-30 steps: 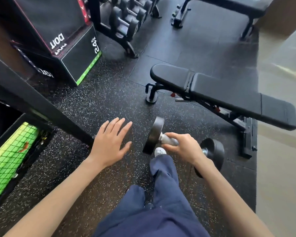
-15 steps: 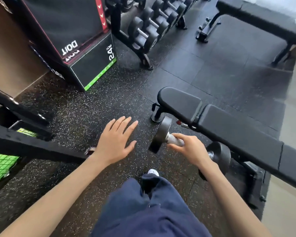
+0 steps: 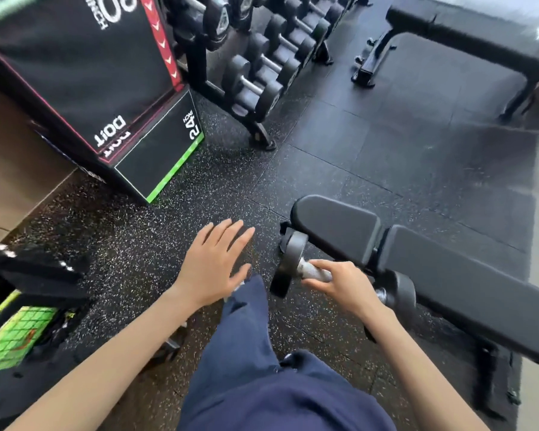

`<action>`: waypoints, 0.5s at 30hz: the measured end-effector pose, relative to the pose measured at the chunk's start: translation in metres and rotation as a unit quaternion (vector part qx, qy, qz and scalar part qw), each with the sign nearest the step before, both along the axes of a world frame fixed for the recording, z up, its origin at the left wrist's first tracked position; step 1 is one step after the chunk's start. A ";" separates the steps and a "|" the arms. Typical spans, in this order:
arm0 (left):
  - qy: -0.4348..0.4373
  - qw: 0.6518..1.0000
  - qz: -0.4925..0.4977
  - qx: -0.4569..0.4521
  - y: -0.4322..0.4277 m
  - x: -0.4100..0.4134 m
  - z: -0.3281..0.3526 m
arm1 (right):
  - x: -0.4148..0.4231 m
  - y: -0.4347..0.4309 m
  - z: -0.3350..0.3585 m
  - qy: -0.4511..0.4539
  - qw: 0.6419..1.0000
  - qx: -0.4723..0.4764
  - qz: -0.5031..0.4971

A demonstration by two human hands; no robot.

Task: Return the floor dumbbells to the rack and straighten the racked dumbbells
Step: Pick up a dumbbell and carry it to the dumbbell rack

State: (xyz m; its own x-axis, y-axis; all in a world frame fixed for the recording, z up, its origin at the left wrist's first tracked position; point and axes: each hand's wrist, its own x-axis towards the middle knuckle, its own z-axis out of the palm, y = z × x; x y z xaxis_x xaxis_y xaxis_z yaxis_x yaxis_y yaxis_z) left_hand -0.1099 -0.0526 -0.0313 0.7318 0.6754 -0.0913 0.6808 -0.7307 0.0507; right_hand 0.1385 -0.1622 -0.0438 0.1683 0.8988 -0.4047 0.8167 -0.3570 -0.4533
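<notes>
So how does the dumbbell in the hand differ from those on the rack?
The held dumbbell has round ends and is gripped by the right hand; the racked dumbbells have angular ends and lie in a row on the rack. Both have black ends and metal handles.

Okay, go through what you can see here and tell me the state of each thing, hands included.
dumbbell: held by its handle, beside the bench's near end
right hand: curled round the dumbbell's handle
left hand: open, fingers spread, holding nothing
racked dumbbells: sitting in rows on the rack
rack: standing upright on the floor
bench: standing, pads laid about flat
</notes>
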 end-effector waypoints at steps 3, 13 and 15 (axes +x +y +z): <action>0.002 1.000 -0.022 0.004 0.058 0.000 0.004 | -0.003 0.056 0.006 0.007 0.999 0.009 -0.030; -0.021 0.997 -0.077 0.000 0.221 -0.002 0.010 | -0.016 0.181 0.024 0.029 0.990 0.040 -0.134; -0.026 0.996 -0.082 -0.007 0.241 0.004 0.008 | -0.015 0.197 0.022 0.030 0.990 0.027 -0.137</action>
State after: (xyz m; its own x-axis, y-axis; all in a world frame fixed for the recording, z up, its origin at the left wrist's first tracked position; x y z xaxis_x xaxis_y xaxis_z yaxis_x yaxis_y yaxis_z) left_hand -0.1056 0.1885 -0.0235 0.8367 0.5445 -0.0588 0.5476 -0.8314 0.0943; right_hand 0.1232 0.0344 -0.0215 0.3868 0.8433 -0.3732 0.6636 -0.5355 -0.5224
